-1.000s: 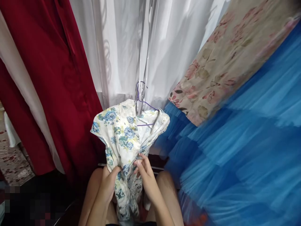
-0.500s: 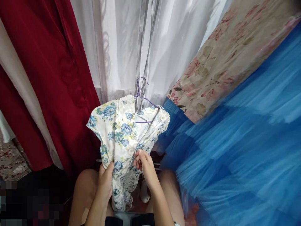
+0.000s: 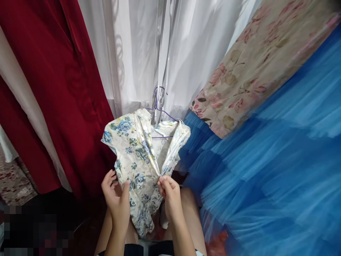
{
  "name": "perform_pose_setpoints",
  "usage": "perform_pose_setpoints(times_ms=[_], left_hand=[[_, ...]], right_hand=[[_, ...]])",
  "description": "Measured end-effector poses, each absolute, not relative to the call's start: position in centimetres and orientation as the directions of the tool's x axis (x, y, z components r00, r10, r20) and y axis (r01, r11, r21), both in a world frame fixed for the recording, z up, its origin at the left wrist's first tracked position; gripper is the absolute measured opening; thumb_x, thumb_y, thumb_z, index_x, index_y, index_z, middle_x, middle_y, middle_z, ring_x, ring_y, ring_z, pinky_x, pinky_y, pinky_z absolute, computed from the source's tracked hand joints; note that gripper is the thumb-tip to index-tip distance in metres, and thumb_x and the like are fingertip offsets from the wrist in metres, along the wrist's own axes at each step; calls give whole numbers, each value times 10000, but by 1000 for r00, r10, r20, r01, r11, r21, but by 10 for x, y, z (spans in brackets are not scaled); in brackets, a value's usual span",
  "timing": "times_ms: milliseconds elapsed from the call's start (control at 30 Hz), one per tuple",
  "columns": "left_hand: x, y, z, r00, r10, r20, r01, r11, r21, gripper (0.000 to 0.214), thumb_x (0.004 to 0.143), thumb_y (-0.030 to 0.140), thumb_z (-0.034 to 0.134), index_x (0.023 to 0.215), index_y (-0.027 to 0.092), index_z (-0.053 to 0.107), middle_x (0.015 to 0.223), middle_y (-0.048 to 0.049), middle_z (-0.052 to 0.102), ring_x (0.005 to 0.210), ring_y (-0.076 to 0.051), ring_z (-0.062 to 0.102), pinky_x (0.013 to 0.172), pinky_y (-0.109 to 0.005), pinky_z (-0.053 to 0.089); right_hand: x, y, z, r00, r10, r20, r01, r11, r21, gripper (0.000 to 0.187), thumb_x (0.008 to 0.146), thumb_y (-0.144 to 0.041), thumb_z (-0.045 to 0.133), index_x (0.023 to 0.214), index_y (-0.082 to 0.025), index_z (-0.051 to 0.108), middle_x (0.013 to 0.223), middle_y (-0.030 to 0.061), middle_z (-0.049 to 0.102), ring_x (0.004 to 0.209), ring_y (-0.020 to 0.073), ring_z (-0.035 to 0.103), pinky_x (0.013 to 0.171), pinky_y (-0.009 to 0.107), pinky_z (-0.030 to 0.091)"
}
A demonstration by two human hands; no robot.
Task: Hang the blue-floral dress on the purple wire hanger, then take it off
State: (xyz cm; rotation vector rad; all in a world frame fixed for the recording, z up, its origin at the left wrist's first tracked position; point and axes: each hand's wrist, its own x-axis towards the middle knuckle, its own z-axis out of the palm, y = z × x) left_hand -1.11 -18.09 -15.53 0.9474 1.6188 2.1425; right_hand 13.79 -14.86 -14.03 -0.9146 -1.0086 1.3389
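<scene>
A small white dress with blue flowers (image 3: pixel 138 149) hangs on a purple wire hanger (image 3: pixel 161 112) from a shiny metal pole (image 3: pixel 163 53). My left hand (image 3: pixel 117 199) holds the dress's left side low down, thumb over the cloth and the other fingers partly spread behind it. My right hand (image 3: pixel 169 192) pinches the edge of the open front seam at the middle. The dress's neck gapes open, showing the white lining. Its lower hem hangs between my knees.
A dark red garment (image 3: pixel 61 89) hangs at the left, sheer white fabric (image 3: pixel 133 53) behind the pole. A beige rose-print cloth (image 3: pixel 261 60) and a wide blue tulle skirt (image 3: pixel 266 177) fill the right. Patterned floor (image 3: pixel 13 181) shows at the far left.
My hands have moved apart and a little up on the dress, pulling its front open. The left hand's fingers have spread out behind the cloth.
</scene>
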Motion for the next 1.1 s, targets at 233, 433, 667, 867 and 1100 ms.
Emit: perform_pose_setpoints(times_ms=[233, 433, 667, 867, 1100], left_hand=[[27, -181, -158, -162, 933, 320, 197, -287, 937, 214, 911, 300, 570, 1081, 201, 657, 1045, -90, 690, 981, -255, 653, 887, -353, 519], [35, -179, -158, -117, 934, 338, 128, -323, 938, 196, 980, 352, 496, 932, 194, 602, 878, -50, 666, 816, -191, 635, 766, -270, 496], [2, -180, -143, -30, 943, 330, 277, -309, 910, 202, 959, 340, 538, 826, 189, 565, 756, -26, 592, 754, -178, 594, 712, -253, 461], [10, -188, -139, -1, 933, 361, 378, -333, 864, 198, 945, 295, 532, 786, 197, 597, 764, -35, 618, 741, -188, 603, 717, -273, 460], [17, -157, -114, -107, 853, 511, 300, -462, 835, 287, 986, 287, 498, 1223, 238, 653, 1035, -69, 690, 964, -197, 648, 883, -300, 496]], right_hand=[[135, -177, -128, -154, 984, 92, -201, 60, -978, 414, 862, -507, 646, 640, -178, 529, 494, -64, 397, 457, 73, 287, 474, 232, 204], [140, -168, -114, -198, 978, 70, -223, 25, -974, 362, 901, -492, 614, 740, -170, 577, 429, -79, 430, 385, 60, 290, 433, 216, 199], [136, -67, -21, -191, 958, 214, -263, 160, -951, 349, 801, -477, 675, 675, -164, 582, 451, -72, 450, 368, 48, 296, 399, 227, 156], [120, -31, 36, -87, 927, 365, -280, 329, -902, 251, 838, -347, 632, 681, -156, 593, 479, -59, 488, 386, 46, 325, 417, 217, 216], [138, -66, 8, -69, 846, 529, 9, 531, -848, 289, 910, -418, 592, 764, -169, 601, 482, -40, 535, 425, 94, 449, 463, 233, 321]])
